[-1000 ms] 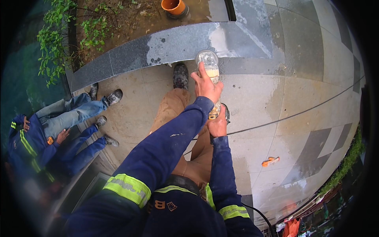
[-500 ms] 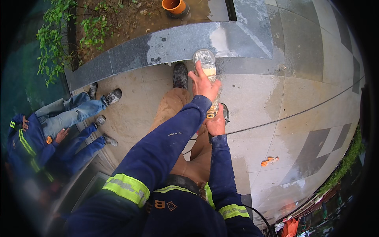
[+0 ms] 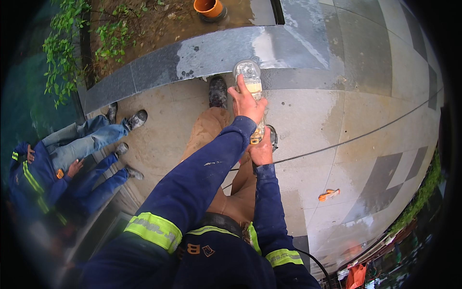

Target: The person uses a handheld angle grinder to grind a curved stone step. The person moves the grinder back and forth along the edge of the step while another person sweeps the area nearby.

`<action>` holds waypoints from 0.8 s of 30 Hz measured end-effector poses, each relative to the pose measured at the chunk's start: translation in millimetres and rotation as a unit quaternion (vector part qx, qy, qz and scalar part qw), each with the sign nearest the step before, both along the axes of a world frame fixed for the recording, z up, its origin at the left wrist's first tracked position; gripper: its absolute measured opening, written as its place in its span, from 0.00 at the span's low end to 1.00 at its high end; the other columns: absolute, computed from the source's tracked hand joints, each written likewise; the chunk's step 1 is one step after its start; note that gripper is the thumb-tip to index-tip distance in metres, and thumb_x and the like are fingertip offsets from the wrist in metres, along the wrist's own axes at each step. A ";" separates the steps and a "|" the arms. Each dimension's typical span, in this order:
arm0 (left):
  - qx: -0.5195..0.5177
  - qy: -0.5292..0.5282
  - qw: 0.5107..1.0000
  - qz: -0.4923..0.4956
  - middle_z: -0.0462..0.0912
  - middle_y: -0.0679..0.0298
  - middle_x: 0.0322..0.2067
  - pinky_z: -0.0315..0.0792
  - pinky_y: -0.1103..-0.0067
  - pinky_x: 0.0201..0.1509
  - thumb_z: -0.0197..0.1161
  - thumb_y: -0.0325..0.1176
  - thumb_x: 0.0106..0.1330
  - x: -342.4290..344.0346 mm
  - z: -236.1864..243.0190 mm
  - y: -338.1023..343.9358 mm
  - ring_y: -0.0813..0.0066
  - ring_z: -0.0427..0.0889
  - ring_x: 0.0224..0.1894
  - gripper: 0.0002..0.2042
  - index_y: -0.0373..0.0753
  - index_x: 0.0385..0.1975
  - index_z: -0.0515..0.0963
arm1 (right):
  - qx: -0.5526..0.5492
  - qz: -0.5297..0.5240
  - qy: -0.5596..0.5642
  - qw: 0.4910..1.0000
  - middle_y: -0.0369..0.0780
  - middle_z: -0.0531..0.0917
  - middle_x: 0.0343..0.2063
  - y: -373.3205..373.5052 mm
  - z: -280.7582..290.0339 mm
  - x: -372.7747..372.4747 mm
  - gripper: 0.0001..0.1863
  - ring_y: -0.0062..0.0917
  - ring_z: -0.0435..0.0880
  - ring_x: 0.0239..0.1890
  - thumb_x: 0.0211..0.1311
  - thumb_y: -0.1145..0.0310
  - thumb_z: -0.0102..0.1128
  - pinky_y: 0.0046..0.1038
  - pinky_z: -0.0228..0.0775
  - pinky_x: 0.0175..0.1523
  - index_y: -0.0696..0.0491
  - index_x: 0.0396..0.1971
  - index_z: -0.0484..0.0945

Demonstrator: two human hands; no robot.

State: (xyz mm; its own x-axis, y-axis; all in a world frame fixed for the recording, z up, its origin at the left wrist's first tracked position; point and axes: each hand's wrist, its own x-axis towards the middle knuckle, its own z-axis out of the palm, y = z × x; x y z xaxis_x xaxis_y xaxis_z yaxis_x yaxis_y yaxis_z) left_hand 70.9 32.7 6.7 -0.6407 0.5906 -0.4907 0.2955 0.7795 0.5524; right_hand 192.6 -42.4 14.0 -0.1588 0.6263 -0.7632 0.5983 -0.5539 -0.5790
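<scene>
Both my hands are closed round an angle grinder (image 3: 253, 85) coated in pale dust or slurry. My left hand (image 3: 249, 103) wraps the middle of its body, the index finger stretched along the top toward the round disc end. Lower down, my right hand (image 3: 261, 150) grips the rear end, with part of its fingers hidden. The disc end lies at the front edge of the grey stone ledge (image 3: 202, 52), beside a whitish wet patch; whether it touches cannot be made out. A dark cable (image 3: 332, 146) runs from behind my right hand across the paving.
Beyond the ledge is a muddy planting bed (image 3: 159, 24) with an orange pipe (image 3: 209, 7) and a leafy shrub (image 3: 62, 53). Two people sit on the left; one wears light jeans (image 3: 86, 139). An orange-and-white glove (image 3: 329, 194) lies on the tiles at right. My boot (image 3: 218, 91) stands against the ledge.
The whole view has shifted very slightly. My hands keep the same grip, and the grinder stays at the same place along the ledge edge.
</scene>
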 end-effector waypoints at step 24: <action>0.006 0.005 1.000 -0.009 0.58 0.44 0.50 0.74 0.58 0.50 0.70 0.31 0.49 20.4 -1.5 -13.9 0.39 0.75 0.46 0.48 0.44 0.69 0.46 | 0.001 -0.030 0.015 0.999 0.50 0.83 0.40 -18.3 -1.6 16.4 0.46 0.41 0.84 0.43 0.37 0.78 0.68 0.36 0.74 0.50 0.55 0.63 0.59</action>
State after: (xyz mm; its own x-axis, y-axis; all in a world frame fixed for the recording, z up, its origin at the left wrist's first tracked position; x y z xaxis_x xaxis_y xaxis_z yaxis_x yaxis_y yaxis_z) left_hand 91.3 18.8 5.3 -0.6349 0.6077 -0.4772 0.3139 0.7672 0.5594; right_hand 209.0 -60.6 12.3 -0.1427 0.6368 -0.7577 0.5463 -0.5877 -0.5968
